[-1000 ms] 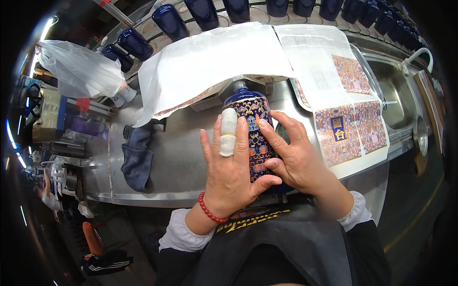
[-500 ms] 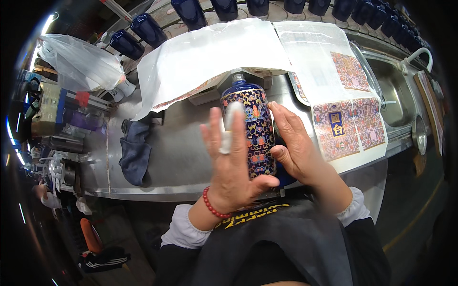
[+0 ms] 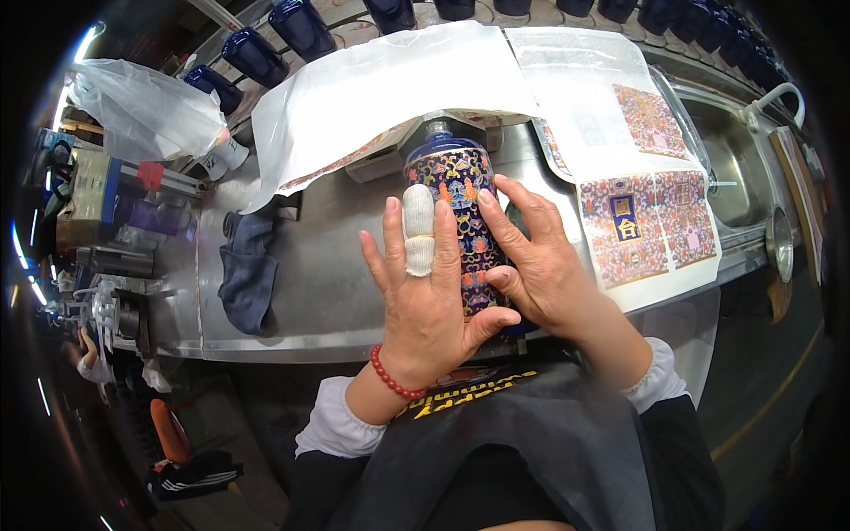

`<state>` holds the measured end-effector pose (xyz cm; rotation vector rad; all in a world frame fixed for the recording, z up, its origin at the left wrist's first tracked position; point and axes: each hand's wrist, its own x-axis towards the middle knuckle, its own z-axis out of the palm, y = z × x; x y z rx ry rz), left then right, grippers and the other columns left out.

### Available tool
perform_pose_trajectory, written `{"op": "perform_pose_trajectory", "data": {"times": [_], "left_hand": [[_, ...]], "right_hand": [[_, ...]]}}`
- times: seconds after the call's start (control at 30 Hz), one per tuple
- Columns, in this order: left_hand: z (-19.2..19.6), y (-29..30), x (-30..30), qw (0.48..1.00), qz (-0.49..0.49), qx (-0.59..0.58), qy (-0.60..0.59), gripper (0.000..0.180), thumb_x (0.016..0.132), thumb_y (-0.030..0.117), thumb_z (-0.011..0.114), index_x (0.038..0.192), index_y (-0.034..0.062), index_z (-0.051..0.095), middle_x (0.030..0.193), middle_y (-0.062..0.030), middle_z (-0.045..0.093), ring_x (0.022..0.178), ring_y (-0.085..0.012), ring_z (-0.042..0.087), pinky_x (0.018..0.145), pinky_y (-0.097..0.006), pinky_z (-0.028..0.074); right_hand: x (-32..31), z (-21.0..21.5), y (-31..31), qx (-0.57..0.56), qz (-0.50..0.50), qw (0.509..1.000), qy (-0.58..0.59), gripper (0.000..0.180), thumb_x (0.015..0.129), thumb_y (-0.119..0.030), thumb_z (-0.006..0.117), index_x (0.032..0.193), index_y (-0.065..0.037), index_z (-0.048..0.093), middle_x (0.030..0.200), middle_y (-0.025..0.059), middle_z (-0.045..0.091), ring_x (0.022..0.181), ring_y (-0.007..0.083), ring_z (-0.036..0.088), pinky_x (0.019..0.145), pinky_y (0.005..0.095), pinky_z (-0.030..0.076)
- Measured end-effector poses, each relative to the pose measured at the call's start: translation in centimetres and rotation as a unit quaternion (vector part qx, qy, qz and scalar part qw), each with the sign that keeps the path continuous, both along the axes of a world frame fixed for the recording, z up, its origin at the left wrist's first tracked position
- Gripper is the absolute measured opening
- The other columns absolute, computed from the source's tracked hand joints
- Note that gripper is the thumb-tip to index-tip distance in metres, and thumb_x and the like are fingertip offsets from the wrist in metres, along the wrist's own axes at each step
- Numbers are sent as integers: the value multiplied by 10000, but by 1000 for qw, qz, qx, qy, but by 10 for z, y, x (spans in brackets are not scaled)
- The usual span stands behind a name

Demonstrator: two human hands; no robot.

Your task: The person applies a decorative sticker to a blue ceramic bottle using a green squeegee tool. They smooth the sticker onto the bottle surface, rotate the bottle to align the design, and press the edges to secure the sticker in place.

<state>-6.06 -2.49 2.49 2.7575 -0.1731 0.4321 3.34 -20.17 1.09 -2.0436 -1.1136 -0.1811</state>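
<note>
A dark blue bottle (image 3: 470,228) with a colourful flower-and-scroll pattern lies on the metal worktop, its clear neck pointing away from me. My left hand (image 3: 423,296) rests along the bottle's left side, fingers spread and straight. A white knitted finger cover (image 3: 419,230) with a thin yellow band sits on its middle finger, and a red bead bracelet (image 3: 394,376) circles the wrist. Against the bottle's right side my right hand (image 3: 536,261) lies open, fingertips touching the patterned surface. Both palms are hidden, as is the bottle's near end.
White sheets (image 3: 398,84) cover the far worktop; patterned decal sheets (image 3: 642,230) lie on the right. A dark cloth (image 3: 248,279) is at left, near a plastic bag (image 3: 150,111). Plain blue bottles (image 3: 301,28) line the back. A sink (image 3: 722,164) stands right.
My left hand has settled from a blurred motion onto the bottle's left side. The right hand has slid slightly left over the bottle. The whole view has shifted a little.
</note>
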Motion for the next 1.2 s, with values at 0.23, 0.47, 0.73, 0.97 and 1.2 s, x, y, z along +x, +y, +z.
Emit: {"op": "perform_pose_trajectory", "data": {"times": [0.23, 0.47, 0.73, 0.97, 1.2], "left_hand": [[-3, 3, -5, 1000, -11, -23, -8, 1148, 877, 832, 426, 1581, -64, 281, 1588, -310, 313, 1518, -519, 136, 1154, -721, -1], [-7, 3, -6, 998, -6, -55, -15, 1130, 889, 830, 406, 1581, -56, 290, 1592, -326, 301, 1520, -512, 138, 1172, -691, -12], [-9, 2, -18, 999, 2, -28, -43, 1019, 927, 800, 386, 1519, -26, 450, 1540, -274, 421, 1520, -482, 159, 1193, -661, -23], [-8, -2, -20, 999, 17, -6, -46, 965, 939, 784, 391, 1497, 5, 499, 1519, -243, 453, 1521, -467, 160, 1197, -655, -36], [-6, -7, -21, 998, 19, 35, -50, 915, 948, 776, 383, 1484, 49, 530, 1522, -213, 447, 1504, -437, 205, 1195, -661, -33]], "right_hand": [[-5, 2, -7, -21, 16, 1000, -12, 593, 959, -399, 645, 1472, -117, 551, 1547, 277, 361, 1320, 459, 449, 1115, 535, 368], [-5, 4, -13, -29, 38, 998, -31, 586, 911, -339, 708, 1444, -131, 582, 1541, 276, 369, 1317, 444, 471, 1103, 534, 383], [-6, 3, -16, -19, 53, 998, 14, 521, 975, -355, 655, 1449, -146, 596, 1573, 249, 368, 1402, 434, 402, 1156, 526, 325], [-2, 3, -16, -9, 53, 998, -32, 582, 897, -332, 725, 1421, -114, 599, 1505, 263, 420, 1297, 433, 490, 1092, 524, 400], [-3, -1, -16, 16, 56, 998, -9, 620, 927, -360, 696, 1454, -70, 550, 1509, 246, 429, 1309, 438, 486, 1095, 513, 410]]}}
